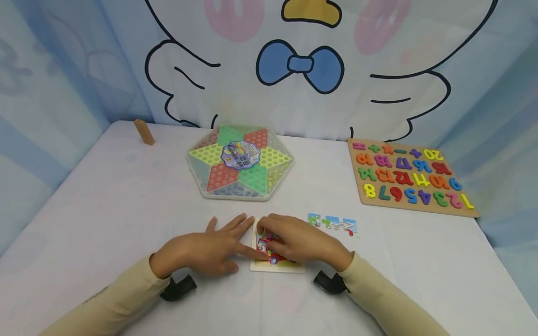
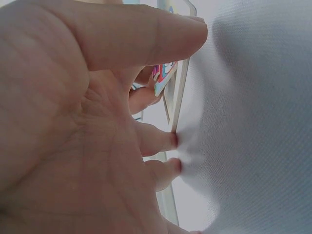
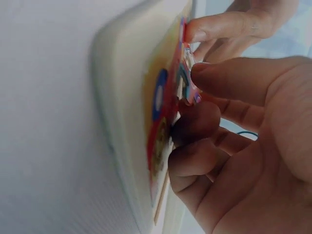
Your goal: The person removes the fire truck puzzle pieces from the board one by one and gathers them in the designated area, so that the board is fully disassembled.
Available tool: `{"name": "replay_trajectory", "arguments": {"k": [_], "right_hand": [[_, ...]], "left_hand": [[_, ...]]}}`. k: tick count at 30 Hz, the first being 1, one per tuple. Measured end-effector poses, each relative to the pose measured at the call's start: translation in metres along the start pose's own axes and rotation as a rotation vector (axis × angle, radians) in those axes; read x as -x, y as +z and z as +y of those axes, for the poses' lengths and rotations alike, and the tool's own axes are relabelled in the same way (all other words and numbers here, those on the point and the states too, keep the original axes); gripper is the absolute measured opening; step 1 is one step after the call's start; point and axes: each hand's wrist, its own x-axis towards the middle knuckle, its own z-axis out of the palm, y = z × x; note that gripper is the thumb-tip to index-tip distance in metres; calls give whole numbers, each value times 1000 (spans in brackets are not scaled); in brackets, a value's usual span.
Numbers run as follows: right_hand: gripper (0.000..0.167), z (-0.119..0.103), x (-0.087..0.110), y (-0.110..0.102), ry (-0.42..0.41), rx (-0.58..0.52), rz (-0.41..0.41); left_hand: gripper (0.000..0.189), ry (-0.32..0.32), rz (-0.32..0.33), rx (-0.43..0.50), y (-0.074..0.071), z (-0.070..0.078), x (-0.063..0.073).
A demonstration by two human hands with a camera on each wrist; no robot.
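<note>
A small picture puzzle with a pale wooden frame (image 1: 277,269) lies on the table under both hands in the head view. My left hand (image 1: 210,252) lies at its left side with fingers spread. Its index finger (image 3: 219,28) reaches onto the picture, its tip touching the red part. My right hand (image 1: 304,238) leans over the puzzle from the right. Between thumb and fingers it pinches a colourful puzzle piece (image 3: 190,87), tilted up from the picture in the right wrist view. The same piece shows at a slant above the frame in the left wrist view.
Several loose puzzle pieces (image 1: 332,222) lie in a row right of the puzzle. Behind stands a hexagonal Chinese checkers box (image 1: 269,184). A wooden number board (image 1: 370,199) lies at the back right, and a small wooden block (image 1: 144,132) stands at the back left.
</note>
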Motion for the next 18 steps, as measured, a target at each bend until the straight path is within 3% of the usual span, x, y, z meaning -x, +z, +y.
{"name": "replay_trajectory", "arguments": {"k": [18], "right_hand": [[24,2,-3,1,-41,-101,-20]], "left_hand": [[61,3,5,11,0,0,1]]}}
